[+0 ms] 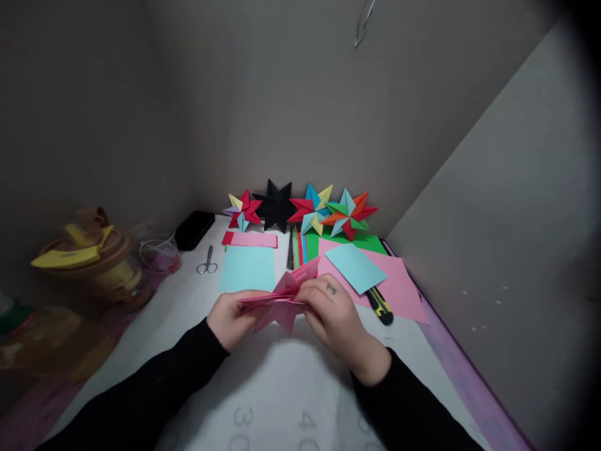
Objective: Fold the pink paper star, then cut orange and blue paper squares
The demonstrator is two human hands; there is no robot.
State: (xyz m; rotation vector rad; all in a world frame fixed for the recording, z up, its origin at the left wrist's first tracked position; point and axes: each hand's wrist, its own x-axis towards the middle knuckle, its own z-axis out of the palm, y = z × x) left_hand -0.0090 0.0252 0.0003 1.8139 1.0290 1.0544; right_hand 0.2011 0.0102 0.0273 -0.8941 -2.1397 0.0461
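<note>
Folded Pink Paper Piece: Shaping Well Advanced

The pink paper piece (282, 314) is held over the middle of the worktop (277, 388), between its left and right edges. The left hand (238, 321) clamps the left side between thumb and fingers. The right hand (335, 319) has its fingers drawn together, pinching the right side.

Done: layered folds are formed and several points project from the piece. Left: the layers are bunched rather than spread flat, so shaping appears incomplete. The number of remaining folds cannot be determined.

Along the back edge stand four fully formed paper stars: one black (277, 205) and three multicoloured (313, 212). The light-blue sheet (248, 268) towards the back left corner lies flat and unfolded. Near the right edge, a cutter (381, 308) lies partly beneath a second blue sheet (357, 268).
</note>
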